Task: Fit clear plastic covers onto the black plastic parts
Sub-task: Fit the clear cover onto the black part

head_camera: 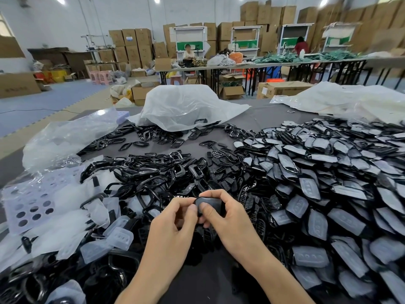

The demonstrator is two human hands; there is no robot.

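Black plastic part [208, 204] feels light and stiff, so my left hand [173, 222] and right hand [225, 218] pinch its edges.

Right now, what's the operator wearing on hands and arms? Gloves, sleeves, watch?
Nothing worn. Left hand and right hand are bare: no gloves, rings or watch. Left forearm and right forearm are bare to the frame's bottom edge; no sleeve in view.

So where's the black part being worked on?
Head view, low centre: the black part is held between left hand and right hand, left of the covered pile.
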